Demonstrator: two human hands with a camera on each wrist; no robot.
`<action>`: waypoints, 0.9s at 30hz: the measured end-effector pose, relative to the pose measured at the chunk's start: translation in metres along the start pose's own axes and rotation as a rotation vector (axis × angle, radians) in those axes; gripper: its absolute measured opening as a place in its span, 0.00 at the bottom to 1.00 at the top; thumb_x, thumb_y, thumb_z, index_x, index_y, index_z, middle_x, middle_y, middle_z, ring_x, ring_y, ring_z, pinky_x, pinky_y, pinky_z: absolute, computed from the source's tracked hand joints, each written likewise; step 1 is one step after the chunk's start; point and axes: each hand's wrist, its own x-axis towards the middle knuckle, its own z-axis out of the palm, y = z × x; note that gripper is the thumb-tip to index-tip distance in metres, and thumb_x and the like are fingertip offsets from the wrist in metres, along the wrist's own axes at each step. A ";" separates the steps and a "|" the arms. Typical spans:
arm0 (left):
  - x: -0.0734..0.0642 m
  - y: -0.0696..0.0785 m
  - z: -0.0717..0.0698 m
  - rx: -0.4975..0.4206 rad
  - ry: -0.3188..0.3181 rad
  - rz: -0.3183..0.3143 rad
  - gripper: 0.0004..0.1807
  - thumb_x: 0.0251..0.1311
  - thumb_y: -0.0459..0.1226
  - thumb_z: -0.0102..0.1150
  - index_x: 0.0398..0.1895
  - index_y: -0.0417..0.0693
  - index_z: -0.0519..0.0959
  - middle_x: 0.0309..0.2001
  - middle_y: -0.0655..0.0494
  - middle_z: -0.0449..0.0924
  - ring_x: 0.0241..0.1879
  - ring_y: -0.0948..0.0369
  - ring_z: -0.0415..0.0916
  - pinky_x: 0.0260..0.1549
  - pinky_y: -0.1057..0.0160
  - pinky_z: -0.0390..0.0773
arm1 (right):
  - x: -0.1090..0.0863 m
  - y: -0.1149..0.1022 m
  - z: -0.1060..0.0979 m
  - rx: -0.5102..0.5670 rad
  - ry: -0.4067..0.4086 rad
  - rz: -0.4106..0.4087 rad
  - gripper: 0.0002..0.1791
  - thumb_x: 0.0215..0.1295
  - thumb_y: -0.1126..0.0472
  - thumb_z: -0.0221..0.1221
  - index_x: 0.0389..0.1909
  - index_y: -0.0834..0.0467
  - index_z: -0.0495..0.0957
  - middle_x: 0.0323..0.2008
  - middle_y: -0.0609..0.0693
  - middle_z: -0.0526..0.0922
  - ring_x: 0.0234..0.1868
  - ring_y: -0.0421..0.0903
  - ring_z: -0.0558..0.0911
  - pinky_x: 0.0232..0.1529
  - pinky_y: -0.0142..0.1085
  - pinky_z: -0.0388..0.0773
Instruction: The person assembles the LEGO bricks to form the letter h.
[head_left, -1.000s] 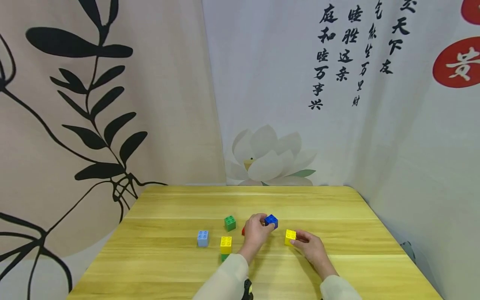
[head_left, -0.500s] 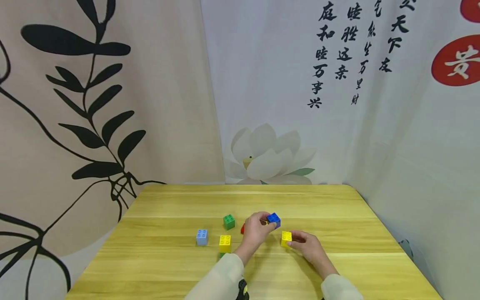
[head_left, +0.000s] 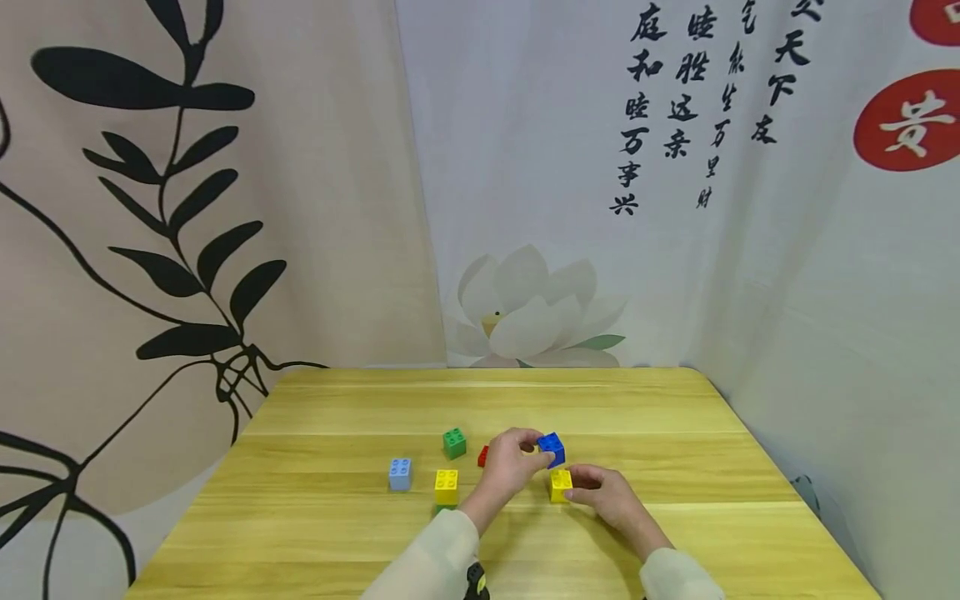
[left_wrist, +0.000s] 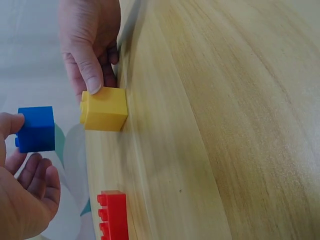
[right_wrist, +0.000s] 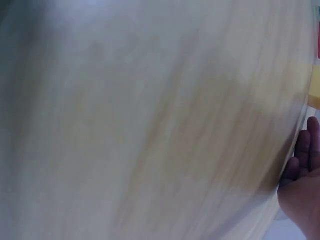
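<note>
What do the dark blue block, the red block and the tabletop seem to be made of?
Dark blue block: probably hard plastic, smooth and fairly matte, with crisp moulded edges. Red block: likely the same, smooth, with a row of studs. Tabletop: wood or wood-look laminate, given its streaky grain and soft sheen; the look leaves open which.

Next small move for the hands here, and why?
Probably bring the dark blue block over the held yellow block and line them up before any pressing. The left hand pinches the blue one, the right hand the yellow; both blocks are studs up, and the left wrist view shows blue held higher, with a gap between them.
</note>
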 end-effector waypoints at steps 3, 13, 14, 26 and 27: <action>-0.002 0.000 0.000 0.011 -0.045 -0.001 0.15 0.56 0.39 0.73 0.45 0.44 0.85 0.40 0.58 0.84 0.42 0.57 0.78 0.39 0.61 0.81 | -0.002 0.000 -0.002 -0.008 -0.022 -0.015 0.25 0.57 0.61 0.71 0.55 0.66 0.80 0.49 0.58 0.84 0.49 0.52 0.81 0.51 0.45 0.78; -0.004 -0.010 0.001 -0.009 -0.113 0.023 0.17 0.60 0.40 0.70 0.50 0.44 0.83 0.44 0.58 0.83 0.45 0.57 0.77 0.41 0.60 0.80 | -0.003 0.000 -0.001 -0.057 -0.025 -0.031 0.28 0.56 0.58 0.72 0.55 0.67 0.79 0.51 0.59 0.83 0.52 0.55 0.81 0.53 0.48 0.77; -0.004 -0.011 0.001 -0.013 -0.118 0.030 0.17 0.60 0.40 0.69 0.50 0.44 0.83 0.44 0.57 0.83 0.45 0.57 0.77 0.41 0.59 0.80 | -0.003 0.000 -0.001 -0.057 -0.020 -0.024 0.28 0.56 0.58 0.72 0.55 0.67 0.79 0.51 0.59 0.83 0.52 0.55 0.81 0.53 0.48 0.77; -0.004 -0.015 0.003 -0.019 -0.182 0.030 0.16 0.61 0.39 0.68 0.51 0.44 0.83 0.44 0.57 0.82 0.46 0.55 0.76 0.44 0.56 0.78 | -0.005 -0.005 0.000 -0.053 -0.034 0.008 0.29 0.56 0.58 0.72 0.56 0.67 0.78 0.54 0.61 0.81 0.56 0.58 0.78 0.57 0.52 0.74; -0.004 -0.015 0.003 -0.019 -0.183 0.034 0.16 0.61 0.39 0.68 0.51 0.44 0.83 0.44 0.57 0.82 0.46 0.55 0.76 0.44 0.56 0.78 | -0.005 -0.005 0.000 -0.052 -0.034 0.010 0.28 0.57 0.58 0.72 0.56 0.67 0.79 0.54 0.60 0.81 0.56 0.58 0.78 0.57 0.52 0.74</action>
